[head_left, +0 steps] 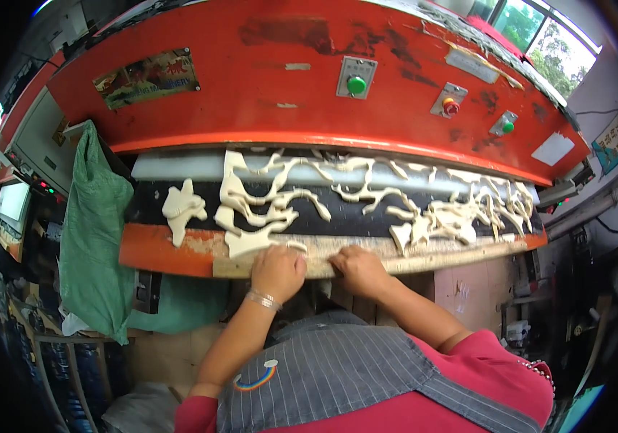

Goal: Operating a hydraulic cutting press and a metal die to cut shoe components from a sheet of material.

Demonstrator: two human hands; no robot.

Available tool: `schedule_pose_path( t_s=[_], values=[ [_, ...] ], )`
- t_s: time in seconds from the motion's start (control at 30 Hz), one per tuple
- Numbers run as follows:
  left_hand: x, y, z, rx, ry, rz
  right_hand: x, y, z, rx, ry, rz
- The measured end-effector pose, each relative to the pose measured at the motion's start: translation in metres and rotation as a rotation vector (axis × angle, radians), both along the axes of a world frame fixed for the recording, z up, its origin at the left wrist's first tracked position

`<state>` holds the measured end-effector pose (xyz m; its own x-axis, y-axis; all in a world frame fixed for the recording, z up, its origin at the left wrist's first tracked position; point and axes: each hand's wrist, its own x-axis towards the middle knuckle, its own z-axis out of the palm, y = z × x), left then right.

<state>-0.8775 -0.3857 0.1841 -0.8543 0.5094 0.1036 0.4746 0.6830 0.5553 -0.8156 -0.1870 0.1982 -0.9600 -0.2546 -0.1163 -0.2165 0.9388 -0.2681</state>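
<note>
My left hand (279,274) is closed at the front edge of the wooden strip (424,258). Just above its knuckles shows a small cream piece (296,247), and what its fingers hold, if anything, is hidden. A little to the right, my right hand (359,270) has its fingers curled at the same edge; nothing can be made out in them. Beyond the hands, a cut-out cream sheet (233,191) with curved openings spreads over the black bed (201,195). Its thin strands bunch into a tangled heap (453,220) at the right.
A small pile of cut cream pieces (183,206) lies at the bed's left end. Behind stands the red machine body (251,86), with a green button (356,85), a red knob (450,107) and another green button (507,127). A green sack (96,238) hangs at the left.
</note>
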Motion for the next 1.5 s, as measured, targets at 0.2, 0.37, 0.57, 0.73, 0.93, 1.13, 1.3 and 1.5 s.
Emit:
schedule_pose_path(
  t_s=[0.2, 0.37, 0.57, 0.73, 0.93, 1.13, 1.3, 1.5],
  values=[
    [-0.041, -0.006, 0.014, -0.144, -0.421, -0.331, -0.118, 0.051, 0.049, -0.135, -0.146, 0.007],
    [-0.082, 0.026, 0.014, 0.363, -0.765, -0.340, -0.219, 0.096, 0.001, 0.155, 0.124, -0.029],
    [-0.098, 0.040, 0.005, 0.482, -0.370, -0.200, -0.158, 0.054, 0.038, -0.319, 0.150, -0.201],
    [-0.078, 0.041, 0.026, 1.027, -0.983, -0.500, -0.091, 0.034, 0.049, -0.814, 0.013, -0.252],
    [-0.064, 0.025, 0.027, 0.871, -1.346, -0.525, -0.085, 0.026, 0.085, -0.385, 0.352, 0.142],
    [-0.057, 0.029, 0.013, 0.935, -1.256, -0.384, -0.075, 0.026, 0.037, -0.499, 0.455, 0.102],
    [-0.068, 0.049, -0.004, 1.164, -1.323, 0.338, -0.093, 0.040, 0.015, -0.630, 0.658, 0.032],
    [-0.112, -0.002, 0.006, -0.104, -0.616, 0.348, -0.155, 0.164, 0.010, -0.194, 0.222, -0.555]
  ],
)
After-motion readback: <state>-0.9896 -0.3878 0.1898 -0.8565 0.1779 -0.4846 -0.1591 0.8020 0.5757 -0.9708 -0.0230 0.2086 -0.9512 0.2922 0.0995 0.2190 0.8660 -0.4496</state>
